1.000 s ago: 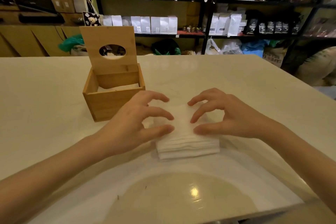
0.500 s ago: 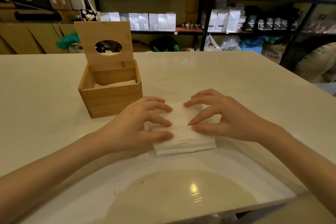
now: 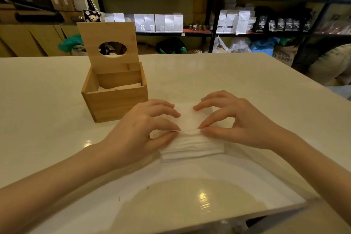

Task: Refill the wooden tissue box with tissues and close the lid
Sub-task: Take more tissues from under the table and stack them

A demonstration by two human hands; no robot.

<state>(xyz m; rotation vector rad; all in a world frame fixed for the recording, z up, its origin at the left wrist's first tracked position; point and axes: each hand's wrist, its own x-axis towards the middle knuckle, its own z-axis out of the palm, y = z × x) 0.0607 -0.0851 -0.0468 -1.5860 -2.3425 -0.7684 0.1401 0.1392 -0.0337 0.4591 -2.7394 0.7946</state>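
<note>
Both hands (image 3: 140, 131) (image 3: 239, 121) now pinch tissue stack's (image 3: 191, 146) near top edge.

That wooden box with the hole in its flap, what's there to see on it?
The wooden tissue box is a light-brown open cube standing on the white table, behind and left of the left hand, which does not touch it. Its lid, a flat board with an oval hole, stands upright at the back. Some white tissues already lie inside.
</note>
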